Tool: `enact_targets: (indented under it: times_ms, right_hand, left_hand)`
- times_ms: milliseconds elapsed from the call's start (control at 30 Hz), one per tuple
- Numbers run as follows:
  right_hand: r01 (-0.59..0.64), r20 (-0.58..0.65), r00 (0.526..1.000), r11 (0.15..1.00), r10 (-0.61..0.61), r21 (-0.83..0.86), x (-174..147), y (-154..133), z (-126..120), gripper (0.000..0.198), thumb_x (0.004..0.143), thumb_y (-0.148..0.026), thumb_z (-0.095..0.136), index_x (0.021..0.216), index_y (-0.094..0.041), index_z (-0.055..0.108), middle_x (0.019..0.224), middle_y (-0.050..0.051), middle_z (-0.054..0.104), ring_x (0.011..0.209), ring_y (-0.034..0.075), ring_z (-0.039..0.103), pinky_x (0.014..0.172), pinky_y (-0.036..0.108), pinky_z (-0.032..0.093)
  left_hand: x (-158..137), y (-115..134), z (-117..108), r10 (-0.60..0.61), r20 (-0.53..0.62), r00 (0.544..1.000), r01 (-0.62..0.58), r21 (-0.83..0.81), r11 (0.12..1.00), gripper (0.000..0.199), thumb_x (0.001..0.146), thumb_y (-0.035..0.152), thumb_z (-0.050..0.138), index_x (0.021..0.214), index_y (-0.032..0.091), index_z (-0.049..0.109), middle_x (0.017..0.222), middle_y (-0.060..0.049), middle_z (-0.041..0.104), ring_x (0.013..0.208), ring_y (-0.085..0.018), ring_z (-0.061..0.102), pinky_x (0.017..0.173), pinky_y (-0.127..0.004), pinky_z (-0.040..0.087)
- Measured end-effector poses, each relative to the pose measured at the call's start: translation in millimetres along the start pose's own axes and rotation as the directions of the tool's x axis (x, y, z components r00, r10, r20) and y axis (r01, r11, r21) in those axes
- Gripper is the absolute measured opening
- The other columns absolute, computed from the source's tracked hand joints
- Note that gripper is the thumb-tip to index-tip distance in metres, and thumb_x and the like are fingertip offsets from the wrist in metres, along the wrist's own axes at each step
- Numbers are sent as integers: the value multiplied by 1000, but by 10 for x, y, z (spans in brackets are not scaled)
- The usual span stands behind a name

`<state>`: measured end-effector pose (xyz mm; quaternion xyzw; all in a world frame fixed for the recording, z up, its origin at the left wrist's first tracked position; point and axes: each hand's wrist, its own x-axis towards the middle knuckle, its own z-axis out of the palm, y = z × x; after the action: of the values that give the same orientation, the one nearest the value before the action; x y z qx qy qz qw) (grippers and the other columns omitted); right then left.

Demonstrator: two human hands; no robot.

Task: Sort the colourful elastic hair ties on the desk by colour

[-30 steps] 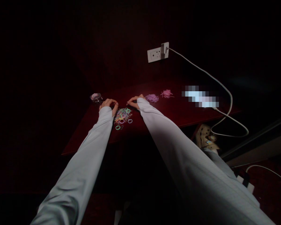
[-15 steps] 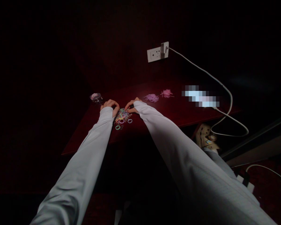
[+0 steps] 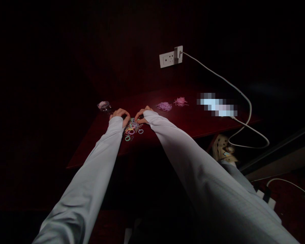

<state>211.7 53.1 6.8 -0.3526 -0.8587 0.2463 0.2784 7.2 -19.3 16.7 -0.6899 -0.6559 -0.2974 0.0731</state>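
Note:
A small pile of colourful hair ties (image 3: 133, 128) and thin bands lies near the front edge of the dark red table (image 3: 104, 135). A green ring-shaped tie (image 3: 127, 138) sits at its near side, and a pale one (image 3: 140, 131) to its right. My left hand (image 3: 120, 116) is at the pile's left, fingers curled, thumb and index pinched together. From the right, my right hand (image 3: 142, 115) reaches into the far side of the pile with thumb and index closed. What either pinch holds is too small to make out.
Purple bands (image 3: 164, 106) and pink bands (image 3: 180, 101) lie in heaps beyond my right hand. A clear container (image 3: 104, 106) stands at the left. A blurred-out bright object (image 3: 216, 104) is plugged by a white cable (image 3: 226, 79) into the wall socket (image 3: 170, 57). Below is a beige clog (image 3: 221, 149).
My right hand has shifted slightly left, further over the pile. My left hand stays almost in place, and the hair ties look nearly the same.

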Motion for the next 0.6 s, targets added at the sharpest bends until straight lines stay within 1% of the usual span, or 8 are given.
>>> enact_targets:
  times_ms: [100,233,367,467,533,600]
  right_hand:
    - [5,-3,1000,1000,-5,0,0,-11,-2,16,85,-30,87,100,-32,93,109,1,79,121,27,55,110,42,33]
    - [1,-11,1000,1000,-1,23,27,42,27,17,84,-29,87,100,-32,92,109,0,78,121,26,54,111,41,33]
    - [9,-67,998,998,-4,68,37,78,57,16,85,-28,86,99,-32,92,106,-1,78,121,25,54,112,42,32]
    - [10,-98,995,996,-1,91,30,71,54,14,87,-29,85,99,-31,91,102,-1,79,121,24,56,112,41,33]
    - [1,-106,994,995,9,99,23,61,45,13,88,-30,85,100,-30,91,101,-2,78,120,24,58,112,41,34]
    - [-9,-125,992,994,22,107,15,55,39,13,88,-31,84,100,-31,91,101,-3,79,119,23,59,112,41,35]
  left_hand:
    - [-14,25,-16,3,-1,1000,-3,-4,1000,16,96,27,61,90,28,76,119,-6,80,124,-32,71,113,-47,53]
    - [-23,34,-23,6,1,1000,-6,-14,1000,16,97,27,61,91,28,76,119,-6,80,124,-32,70,113,-47,52]
    - [-11,18,-16,8,5,1000,-7,-25,1000,15,97,27,62,92,27,76,120,-6,80,125,-32,71,114,-47,51]
    - [-2,16,-17,33,15,999,-32,-41,999,15,98,28,62,93,27,76,120,-7,80,123,-31,71,113,-45,52]
    - [-5,27,-23,53,22,998,-52,-49,997,15,100,31,63,94,27,76,121,-6,80,124,-31,71,112,-45,51]
    - [-16,42,-28,71,31,997,-70,-46,997,19,104,38,63,95,27,75,122,-6,79,125,-30,70,111,-44,51]
